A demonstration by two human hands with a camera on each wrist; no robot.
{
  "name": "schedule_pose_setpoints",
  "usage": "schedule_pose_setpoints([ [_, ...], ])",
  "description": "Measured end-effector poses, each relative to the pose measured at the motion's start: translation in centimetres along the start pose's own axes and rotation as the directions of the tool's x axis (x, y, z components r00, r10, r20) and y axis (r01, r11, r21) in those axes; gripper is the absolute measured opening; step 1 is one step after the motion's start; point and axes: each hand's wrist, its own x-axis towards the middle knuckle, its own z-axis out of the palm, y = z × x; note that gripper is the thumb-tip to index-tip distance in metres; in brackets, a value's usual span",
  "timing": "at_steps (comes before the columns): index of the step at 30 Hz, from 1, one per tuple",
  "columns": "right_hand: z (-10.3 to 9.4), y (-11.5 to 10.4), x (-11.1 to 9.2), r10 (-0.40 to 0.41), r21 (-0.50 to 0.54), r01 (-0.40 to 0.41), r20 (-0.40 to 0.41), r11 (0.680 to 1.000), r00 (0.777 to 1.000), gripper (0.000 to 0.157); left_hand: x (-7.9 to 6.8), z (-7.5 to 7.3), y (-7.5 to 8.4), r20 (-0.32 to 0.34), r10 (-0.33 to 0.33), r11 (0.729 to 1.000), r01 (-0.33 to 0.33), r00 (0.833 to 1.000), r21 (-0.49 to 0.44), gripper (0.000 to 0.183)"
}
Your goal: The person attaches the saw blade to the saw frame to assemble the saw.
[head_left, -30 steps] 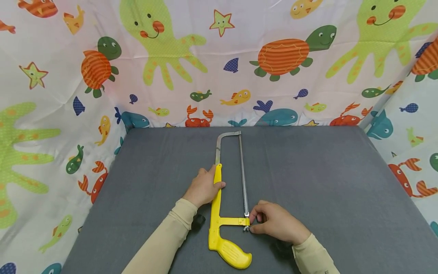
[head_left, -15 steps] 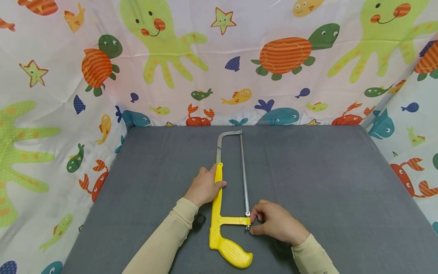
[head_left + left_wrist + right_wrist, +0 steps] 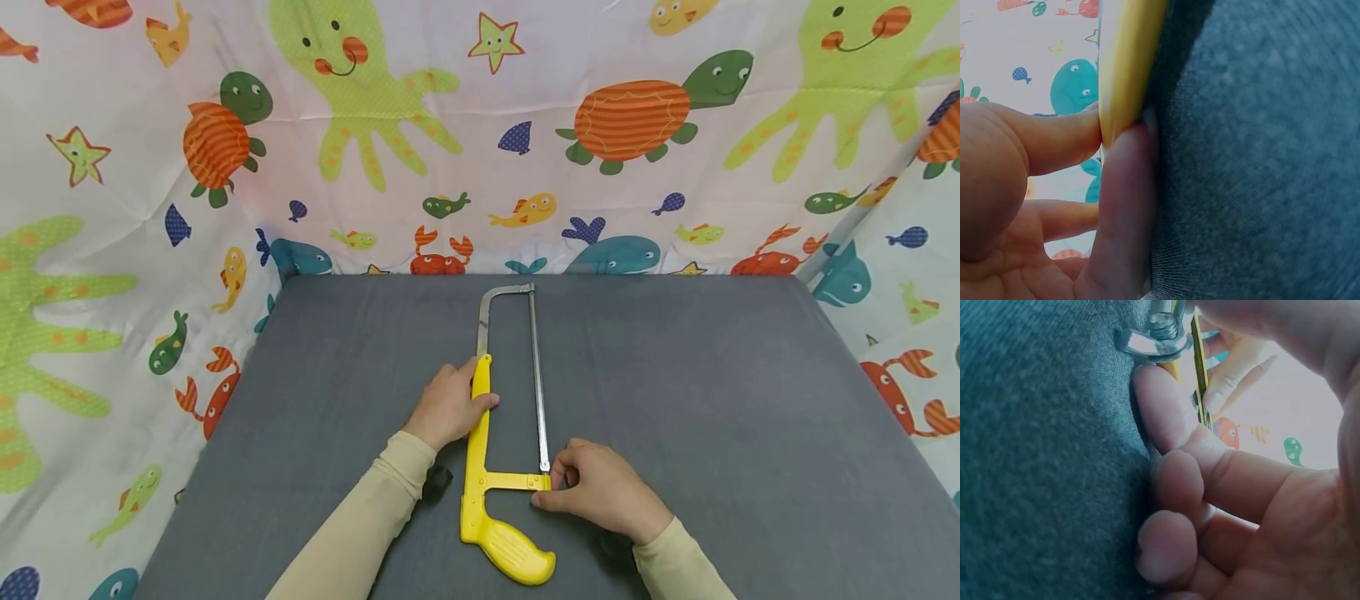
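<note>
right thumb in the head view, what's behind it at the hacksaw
The right wrist view shows a metal wing nut on a threaded bolt beside the right hand. The rest of the bolt is covered, so how it meets the hacksaw cannot be seen.

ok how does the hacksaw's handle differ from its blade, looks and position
The handle is yellow, while the blade is silver. The handle is chunky and curved; the blade is slim and straight. The handle lies on the near side of the yellow crossbar, the blade on its far side. Both are parts of the same hacksaw.
</note>
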Motion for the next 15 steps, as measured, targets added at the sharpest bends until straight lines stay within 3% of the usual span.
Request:
schedule_pose_setpoints([
  [15, -0.46, 0.55, 0.03, -0.055, 0.056, 0.053, 0.040, 0.997, 0.998, 0.025, 0.17, -0.09, -0.35, -0.006, 0.028, 0.998, -0.028, 1.000, -0.047, 0.079],
])
